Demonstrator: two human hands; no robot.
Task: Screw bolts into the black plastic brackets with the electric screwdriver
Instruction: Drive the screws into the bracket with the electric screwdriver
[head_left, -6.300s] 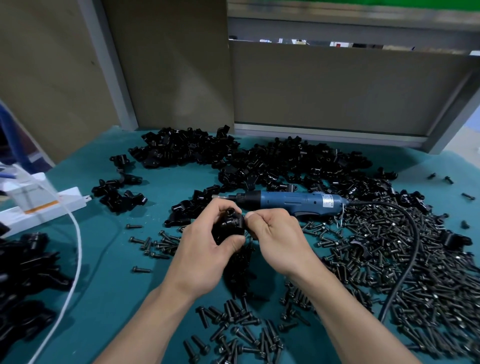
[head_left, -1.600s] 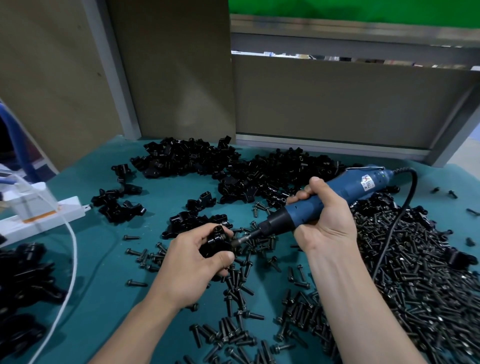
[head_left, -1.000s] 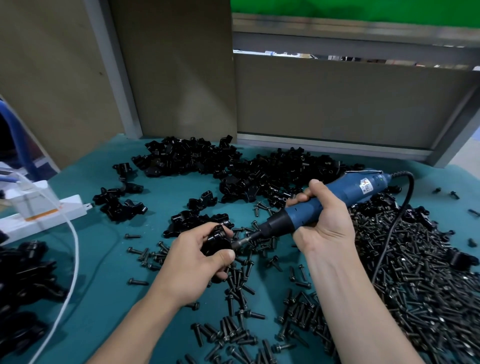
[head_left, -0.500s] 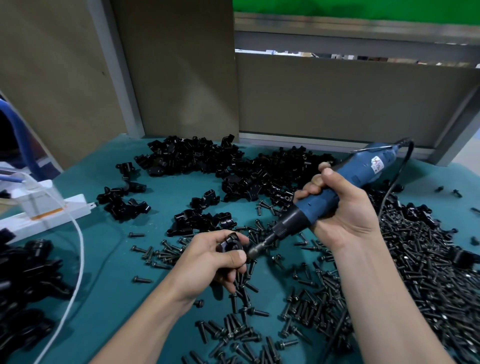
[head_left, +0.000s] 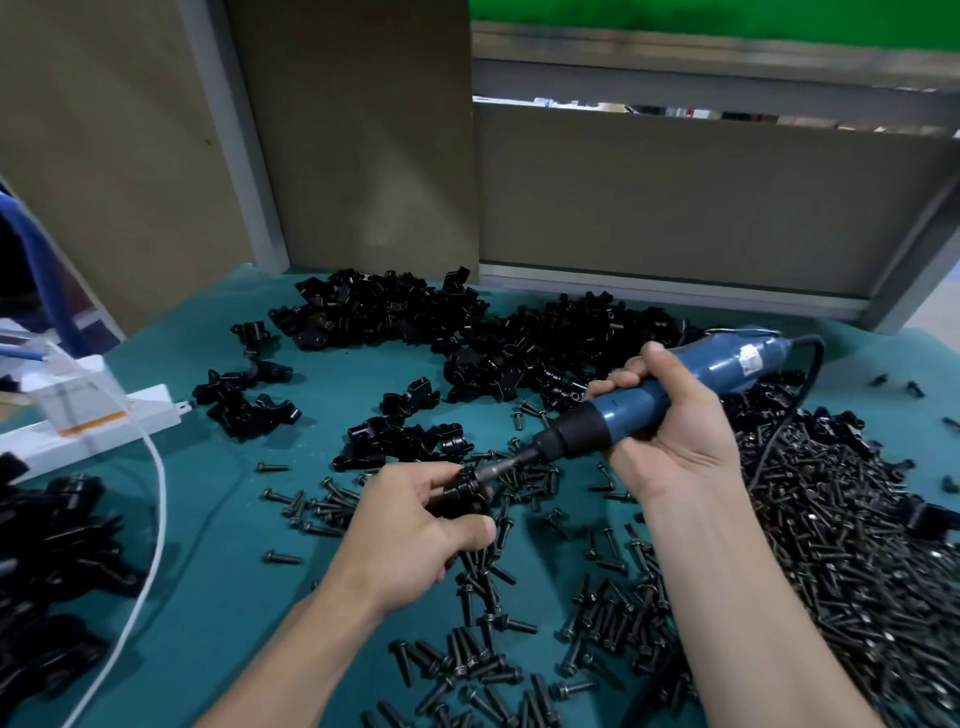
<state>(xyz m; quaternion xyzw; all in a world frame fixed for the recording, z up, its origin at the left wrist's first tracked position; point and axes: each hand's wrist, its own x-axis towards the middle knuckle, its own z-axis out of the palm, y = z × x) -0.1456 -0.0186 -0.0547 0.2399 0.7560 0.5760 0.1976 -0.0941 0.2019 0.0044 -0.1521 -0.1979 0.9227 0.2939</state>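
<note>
Two hands over green mat, left hand (head_left: 410, 525) pinching black bracket (head_left: 462, 493), right hand (head_left: 670, 431) gripping blue screwdriver (head_left: 644, 405), bit on bracket

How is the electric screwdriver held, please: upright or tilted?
Tilted: right hand grips electric screwdriver slanting down-left, bit meeting bracket in left hand.

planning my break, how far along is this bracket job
Done: unclear. The heap of brackets at the left edge may be finished ones, but no bolts can be made out in them. In hand: the left hand holds one bracket while the right hand sets the electric screwdriver bit-first against it. Left: plenty, judging by the bracket pile at the back and the loose bolts on the right.
</note>
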